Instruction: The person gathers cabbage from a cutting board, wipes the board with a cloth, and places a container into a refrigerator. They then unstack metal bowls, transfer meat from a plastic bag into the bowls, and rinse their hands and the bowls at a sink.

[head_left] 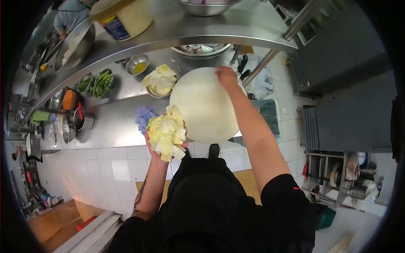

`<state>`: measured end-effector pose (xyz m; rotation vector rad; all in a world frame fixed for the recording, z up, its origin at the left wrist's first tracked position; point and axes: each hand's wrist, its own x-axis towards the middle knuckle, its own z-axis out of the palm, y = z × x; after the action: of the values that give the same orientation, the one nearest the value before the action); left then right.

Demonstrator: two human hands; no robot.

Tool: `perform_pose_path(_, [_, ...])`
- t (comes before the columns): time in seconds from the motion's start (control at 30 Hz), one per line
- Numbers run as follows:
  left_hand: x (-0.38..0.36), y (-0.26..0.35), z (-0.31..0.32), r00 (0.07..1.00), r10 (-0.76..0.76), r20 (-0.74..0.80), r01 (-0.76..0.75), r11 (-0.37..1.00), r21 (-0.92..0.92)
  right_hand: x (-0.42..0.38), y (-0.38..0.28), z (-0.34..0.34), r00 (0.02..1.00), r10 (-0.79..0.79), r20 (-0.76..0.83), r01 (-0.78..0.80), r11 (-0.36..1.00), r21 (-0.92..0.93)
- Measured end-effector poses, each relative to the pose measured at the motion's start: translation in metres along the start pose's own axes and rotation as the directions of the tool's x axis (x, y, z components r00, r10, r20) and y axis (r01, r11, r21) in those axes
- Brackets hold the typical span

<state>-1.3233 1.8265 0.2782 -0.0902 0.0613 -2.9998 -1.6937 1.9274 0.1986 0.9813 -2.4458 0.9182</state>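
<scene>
Cabbage (166,134) rests in left fingers (185,144) (tub label (117,28) unreadable).

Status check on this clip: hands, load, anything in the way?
Left hand holding cut cabbage leaves. Right hand gripping far edge of round white board. Nearest clutter: crumpled blue bundle, perhaps cloth, close beside left hand.

The person wears a black short-sleeved top (236,223) with a small red mark (296,188) on its right sleeve (280,185), plus black shoes (214,151); the hands (228,79) are bare, the left forearm (154,183) tattooed.
</scene>
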Motion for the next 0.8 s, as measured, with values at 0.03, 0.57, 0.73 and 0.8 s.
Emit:
perform_pose_path(0.03, [-0.003, 0.003, 0.000, 1.000, 0.000, 0.004, 0.000, 1.000, -0.024, 0.006, 0.000, -0.006, 0.979, 0.106, 0.171, -0.089, 0.991, -0.104])
perform_pose_path(0.57, [-0.150, 0.106, 0.024, 0.971, 0.239, -0.013, -0.234, 0.957, 0.173, -0.120, -0.126, -0.150, 0.997, 0.064, 0.050, -0.073, 0.978, 0.197])
perform_pose_path(0.73, [-0.208, 0.111, 0.027, 0.923, 0.374, 0.090, -0.383, 0.915, 0.128, -0.120, -0.267, -0.044, 0.561, 0.143, 0.816, -0.794, 0.374, 0.480])
perform_pose_path(0.8, [-0.234, 0.110, 0.026, 0.876, 0.462, 0.134, -0.462, 0.886, -0.037, -0.109, -0.259, 0.025, 0.367, 0.150, 0.918, -0.927, -0.019, 0.374])
